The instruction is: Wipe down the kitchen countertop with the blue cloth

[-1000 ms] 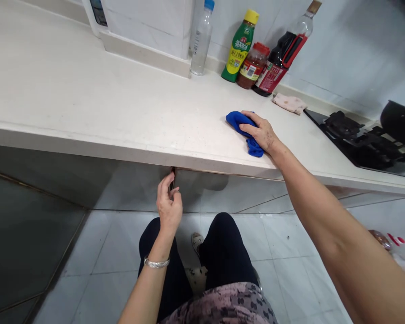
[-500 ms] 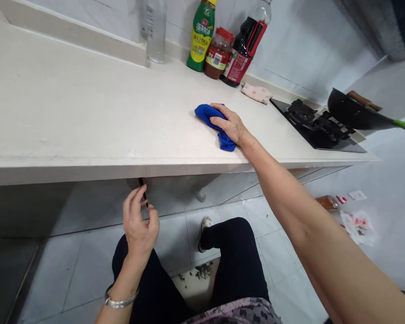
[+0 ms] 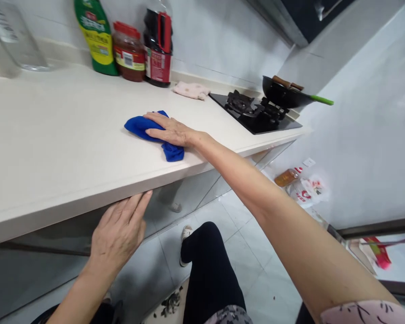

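Observation:
My right hand point(image 3: 170, 130) lies flat on a blue cloth point(image 3: 141, 127) on the white countertop point(image 3: 60, 135), fingers stretched out and pressing it down. My left hand point(image 3: 119, 231) is below the counter's front edge, fingers extended and close together, their tips touching the underside of the edge next to the grey cabinet front point(image 3: 54, 252). It holds nothing.
A green bottle point(image 3: 96, 38), a red-lidded jar point(image 3: 130, 51) and a dark sauce bottle point(image 3: 158, 45) stand at the back wall, with a clear bottle point(image 3: 10, 40) at left. A pink rag point(image 3: 191, 90) lies by the gas hob point(image 3: 253, 112), which bears a black wok point(image 3: 281, 92). Bags and a bottle lie on the floor point(image 3: 300, 186).
My left hand left the cabinet door edge and now rests open against the counter's front edge. My right hand stayed on the blue cloth. The view swung right.

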Available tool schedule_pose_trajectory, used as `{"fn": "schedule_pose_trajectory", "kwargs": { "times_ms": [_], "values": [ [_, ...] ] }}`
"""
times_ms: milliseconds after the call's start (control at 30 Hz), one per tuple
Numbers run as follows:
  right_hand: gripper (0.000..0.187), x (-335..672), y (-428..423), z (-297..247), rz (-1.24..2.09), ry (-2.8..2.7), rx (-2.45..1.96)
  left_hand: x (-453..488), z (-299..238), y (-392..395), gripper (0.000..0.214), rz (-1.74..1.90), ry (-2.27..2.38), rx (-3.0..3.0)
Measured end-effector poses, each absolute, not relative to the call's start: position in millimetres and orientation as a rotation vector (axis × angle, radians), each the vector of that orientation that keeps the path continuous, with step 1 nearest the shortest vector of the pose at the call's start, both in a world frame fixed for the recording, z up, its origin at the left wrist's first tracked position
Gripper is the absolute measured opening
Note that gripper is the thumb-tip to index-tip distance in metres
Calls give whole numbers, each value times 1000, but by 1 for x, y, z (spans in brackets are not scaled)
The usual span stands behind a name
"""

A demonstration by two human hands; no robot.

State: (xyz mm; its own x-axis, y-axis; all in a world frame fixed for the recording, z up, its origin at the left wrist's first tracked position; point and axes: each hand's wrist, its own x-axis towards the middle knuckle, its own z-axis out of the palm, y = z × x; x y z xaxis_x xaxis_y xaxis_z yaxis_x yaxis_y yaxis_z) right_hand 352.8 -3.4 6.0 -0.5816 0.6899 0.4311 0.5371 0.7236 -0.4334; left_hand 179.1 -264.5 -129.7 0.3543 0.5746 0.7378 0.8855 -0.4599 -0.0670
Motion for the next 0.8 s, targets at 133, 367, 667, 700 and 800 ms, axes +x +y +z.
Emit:
{"fn": "schedule_pose_trajectory", "kwargs": {
  "times_ms": [133, 367, 667, 700, 800],
  "values": [
    [62, 383, 17, -8, 195, -2185, -894, 204, -127, -261, 77, -830, -1425, -2027],
    [95, 408, 27, -19, 97, -2260, -787, 228, -129, -252, 86, -802, -1566, -2168],
    [68, 468, 6, 27, 346, -2288, -1197, 246, -125, -251, 71, -690, -1826, -2041],
    [60, 478, 8, 31, 367, -2267, -1246, 245, -126, -251, 72, -701, -1816, -2032],
    [53, 498, 10, 39, 386, -2185, -1266, 240, -129, -250, 76, -718, -1765, -2024]
  ]
}}
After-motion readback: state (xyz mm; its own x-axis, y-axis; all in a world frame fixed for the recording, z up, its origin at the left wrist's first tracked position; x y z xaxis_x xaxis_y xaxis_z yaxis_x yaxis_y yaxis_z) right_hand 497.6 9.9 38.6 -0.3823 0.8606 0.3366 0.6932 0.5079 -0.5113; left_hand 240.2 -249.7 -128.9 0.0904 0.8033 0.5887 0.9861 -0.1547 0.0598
